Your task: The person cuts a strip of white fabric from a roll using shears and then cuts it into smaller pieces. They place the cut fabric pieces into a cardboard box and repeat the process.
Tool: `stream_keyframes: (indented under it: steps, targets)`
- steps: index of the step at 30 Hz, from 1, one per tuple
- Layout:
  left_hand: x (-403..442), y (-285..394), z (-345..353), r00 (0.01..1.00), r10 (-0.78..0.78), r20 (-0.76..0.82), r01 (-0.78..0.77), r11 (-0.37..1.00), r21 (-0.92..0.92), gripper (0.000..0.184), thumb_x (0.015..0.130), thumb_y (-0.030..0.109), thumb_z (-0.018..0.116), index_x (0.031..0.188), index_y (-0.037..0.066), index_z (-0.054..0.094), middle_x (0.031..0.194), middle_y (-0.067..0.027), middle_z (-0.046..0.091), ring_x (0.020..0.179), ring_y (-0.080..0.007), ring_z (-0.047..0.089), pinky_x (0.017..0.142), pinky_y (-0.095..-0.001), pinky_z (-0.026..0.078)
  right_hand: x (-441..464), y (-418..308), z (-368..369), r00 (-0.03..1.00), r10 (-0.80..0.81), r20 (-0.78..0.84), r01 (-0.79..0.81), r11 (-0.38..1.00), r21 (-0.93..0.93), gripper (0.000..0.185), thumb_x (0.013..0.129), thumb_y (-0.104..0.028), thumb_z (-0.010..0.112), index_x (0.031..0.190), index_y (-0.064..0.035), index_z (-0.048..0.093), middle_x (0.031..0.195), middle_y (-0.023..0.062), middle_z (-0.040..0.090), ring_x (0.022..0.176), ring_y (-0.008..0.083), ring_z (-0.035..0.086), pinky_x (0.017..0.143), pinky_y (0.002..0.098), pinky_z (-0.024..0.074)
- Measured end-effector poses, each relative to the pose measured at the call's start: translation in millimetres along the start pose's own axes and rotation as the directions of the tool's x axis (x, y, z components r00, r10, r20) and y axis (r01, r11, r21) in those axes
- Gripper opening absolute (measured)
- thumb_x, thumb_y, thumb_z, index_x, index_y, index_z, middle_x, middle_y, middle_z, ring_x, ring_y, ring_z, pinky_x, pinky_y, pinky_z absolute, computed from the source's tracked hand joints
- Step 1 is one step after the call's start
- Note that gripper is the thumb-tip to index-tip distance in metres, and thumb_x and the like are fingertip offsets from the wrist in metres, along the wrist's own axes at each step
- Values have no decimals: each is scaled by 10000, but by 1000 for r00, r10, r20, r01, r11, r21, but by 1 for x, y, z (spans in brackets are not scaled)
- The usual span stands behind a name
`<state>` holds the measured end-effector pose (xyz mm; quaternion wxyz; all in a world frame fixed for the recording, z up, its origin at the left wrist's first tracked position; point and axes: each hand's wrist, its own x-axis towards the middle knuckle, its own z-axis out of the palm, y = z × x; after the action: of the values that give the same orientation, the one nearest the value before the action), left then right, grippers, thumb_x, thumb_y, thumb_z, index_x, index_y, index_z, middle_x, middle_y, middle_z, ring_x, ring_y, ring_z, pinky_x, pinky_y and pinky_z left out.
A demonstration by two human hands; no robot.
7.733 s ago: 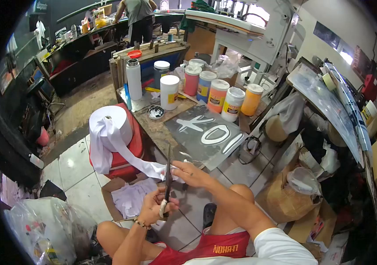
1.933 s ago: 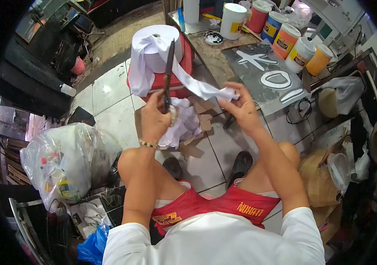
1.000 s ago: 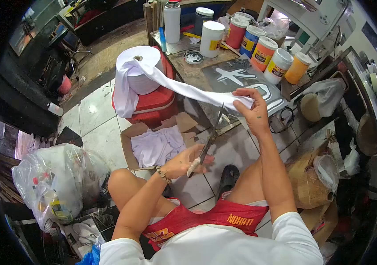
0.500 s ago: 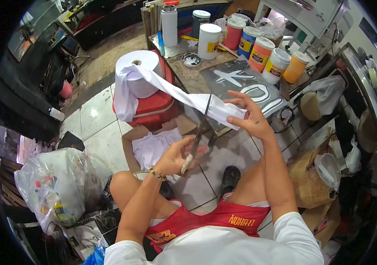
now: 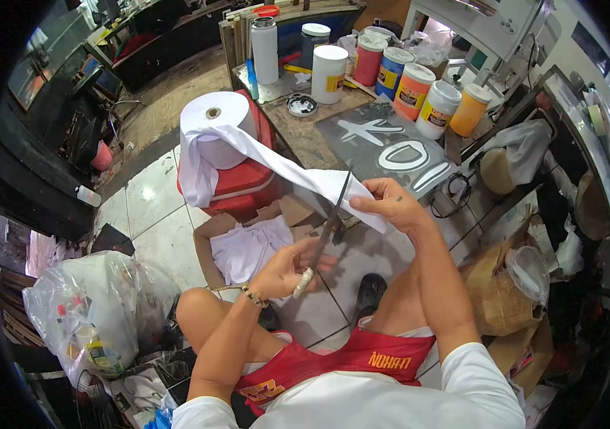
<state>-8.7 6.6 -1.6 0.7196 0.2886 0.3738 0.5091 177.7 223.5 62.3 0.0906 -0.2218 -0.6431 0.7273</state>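
My left hand (image 5: 287, 270) is closed around long, dark scissors (image 5: 325, 232) with a pale, wrapped handle. One blade points up and lies across the white fabric strip (image 5: 283, 163); the other blade cannot be made out. My right hand (image 5: 394, 206) pinches the strip's free end, thumb on top and the other fingers mostly hidden. From there the strip runs up and left to a big white fabric roll (image 5: 223, 114) standing on a red cooler (image 5: 237, 187). Below, a cardboard box (image 5: 208, 250) holds white fabric pieces (image 5: 251, 247).
A low table (image 5: 294, 132) carries several paint jars (image 5: 414, 89), a white bottle (image 5: 265, 53) and a dark stencil sheet (image 5: 348, 146) with white shapes. A clear bag of containers (image 5: 97, 307) sits at left. At right stands a brown carton (image 5: 498, 289).
My right hand has moved down and left, its spread fingers now drawn in on the strip's end. The scissors have moved slightly relative to the strip, nearer my right hand. The view has shifted a little.
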Motion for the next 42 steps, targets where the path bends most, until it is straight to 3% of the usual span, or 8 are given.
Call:
stream_keyframes:
  steps: [7, 16, 25, 27, 31, 34, 39, 42]
  targets:
    - [-4, 14, 10, 993, 87, 81, -109, 941, 319, 851, 717, 80, 791, 1446, 34, 354, 1296, -182, 578, 1167, -228, 588, 959, -368, 504, 6, -4, 21, 917, -393, -63, 394, 919, -3, 418, 869, -182, 736, 1243, -24, 636, 1104, -2, 638, 934, 63, 587, 824, 227, 459]
    - [-7, 15, 19, 961, 225, 164, -264, 921, 288, 896, 704, 28, 728, 1483, 46, 287, 1345, -160, 549, 1281, -280, 532, 955, -364, 501, 4, 6, 23, 979, -190, 76, 188, 982, 32, 401, 895, -171, 687, 1265, -31, 622, 1007, -8, 644, 873, 56, 558, 784, 228, 455]
    - [-6, 11, 17, 994, -30, 102, 14, 988, 151, 865, 735, 98, 798, 1463, 38, 334, 1412, -165, 510, 1302, -203, 489, 1048, -316, 392, 3, 0, 25, 977, -212, 15, 213, 974, -81, 234, 924, -177, 641, 1103, -28, 664, 898, -37, 586, 792, 50, 519, 698, 230, 438]
    - [-3, 4, 19, 936, 320, 147, -347, 907, 237, 816, 751, 60, 775, 1447, 32, 351, 1350, -171, 565, 1193, -225, 590, 986, -324, 470, 6, 7, 26, 979, -202, 33, 205, 966, -157, 206, 930, -178, 632, 1064, -25, 665, 881, -41, 573, 787, 48, 513, 689, 228, 434]
    - [1, 4, 13, 939, 327, 101, -343, 898, 275, 839, 734, 52, 787, 1449, 34, 350, 1352, -167, 564, 1206, -240, 584, 986, -331, 476, 9, 9, 30, 974, -208, 91, 221, 962, -162, 170, 937, -179, 624, 1014, -29, 643, 851, -42, 565, 764, 43, 496, 663, 226, 418]
    - [-1, 9, 9, 994, -82, 77, 83, 996, -11, 888, 704, 65, 800, 1458, 37, 333, 1414, -163, 508, 1302, -229, 501, 1036, -314, 416, 9, 9, 24, 980, -198, -14, 192, 964, -182, 157, 938, -171, 623, 1012, -32, 624, 835, -45, 556, 760, 40, 488, 659, 227, 416]
    - [6, -3, 15, 917, 384, 109, -399, 876, 270, 818, 720, 30, 786, 1425, 53, 373, 1333, -184, 576, 1200, -243, 590, 893, -309, 527, 6, 8, 31, 970, -215, 115, 235, 952, -196, 128, 932, -159, 622, 959, -33, 621, 793, -53, 536, 720, 38, 475, 617, 233, 404]
    - [6, -5, 8, 934, 329, 144, -356, 900, 253, 813, 773, 141, 806, 1442, 52, 353, 1366, -217, 518, 1240, -242, 547, 936, -316, 490, 12, 13, 31, 970, -228, 82, 239, 952, -189, 123, 927, -150, 617, 959, -32, 623, 799, -53, 534, 726, 36, 475, 623, 229, 402]
